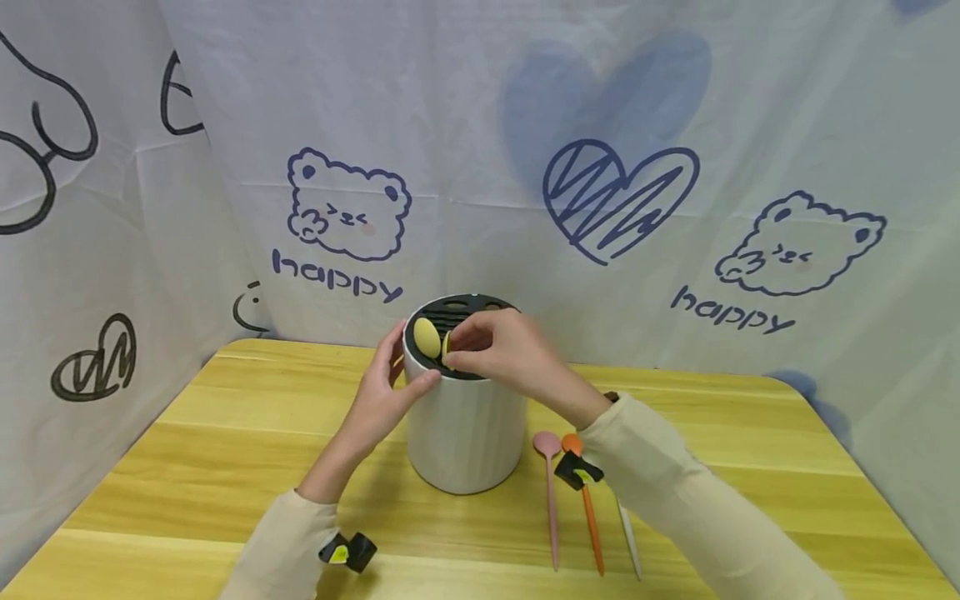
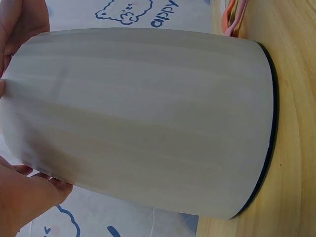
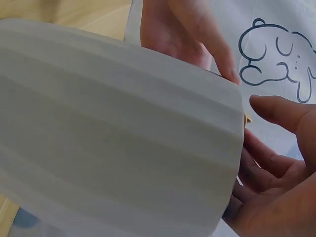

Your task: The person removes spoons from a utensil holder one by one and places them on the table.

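Note:
A white ribbed utensil holder (image 1: 465,437) with a black slotted top stands upright on the table; its wall fills much of both wrist views. My left hand (image 1: 381,402) holds the holder's left side near the rim, thumb in front and fingers round the side. One yellow spoon (image 1: 427,337) sits bowl-up in the black top, at the left. Just right of it, my right hand (image 1: 513,346) pinches a second yellow spoon (image 1: 446,348), mostly hidden by the fingers. In the right wrist view only a small yellow edge (image 3: 247,119) shows between thumb and fingers.
Right of the holder, a pink spoon (image 1: 547,445), an orange spoon (image 1: 590,525) and a white-handled utensil (image 1: 629,537) lie on the wooden table (image 1: 225,467). The right forearm covers the white one's upper end. A printed white cloth (image 1: 465,125) hangs behind.

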The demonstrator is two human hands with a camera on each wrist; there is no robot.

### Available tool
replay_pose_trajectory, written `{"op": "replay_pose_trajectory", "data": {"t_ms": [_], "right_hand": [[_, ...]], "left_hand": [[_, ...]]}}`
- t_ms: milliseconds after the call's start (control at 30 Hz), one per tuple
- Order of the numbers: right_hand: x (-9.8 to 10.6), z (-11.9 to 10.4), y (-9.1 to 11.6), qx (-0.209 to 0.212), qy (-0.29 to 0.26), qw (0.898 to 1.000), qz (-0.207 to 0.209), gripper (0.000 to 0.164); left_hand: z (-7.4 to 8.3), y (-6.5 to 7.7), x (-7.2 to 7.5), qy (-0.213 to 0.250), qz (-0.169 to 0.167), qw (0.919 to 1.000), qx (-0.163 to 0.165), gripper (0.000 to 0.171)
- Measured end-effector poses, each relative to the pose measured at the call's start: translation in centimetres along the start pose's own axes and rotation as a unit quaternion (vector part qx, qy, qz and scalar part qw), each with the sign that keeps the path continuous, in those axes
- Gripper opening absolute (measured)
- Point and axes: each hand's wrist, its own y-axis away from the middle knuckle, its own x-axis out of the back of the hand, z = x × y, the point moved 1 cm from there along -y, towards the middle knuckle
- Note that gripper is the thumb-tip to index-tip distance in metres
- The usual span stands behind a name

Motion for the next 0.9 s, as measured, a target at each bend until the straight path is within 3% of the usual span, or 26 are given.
{"op": "replay_pose_trajectory", "data": {"t_ms": [367,633,900], "right_hand": [[-0.61,-0.03,-0.71,0.003,-0.004,1.000,0.002,0.019],[-0.95,-0.08,-0.77,-0.007,0.030,0.999,0.006,0.024],[-0.74,0.04,-0.81,0.011,0.038,0.998,0.043,0.017]], "left_hand": [[0.07,0.13,0.01,0.000,0.003,1.0000,0.009,0.081],[0.10,-0.01,-0.03,0.002,0.003,1.0000,0.003,0.081],[-0.02,-0.21,0.05,0.005,0.003,1.0000,-0.002,0.081]]}}
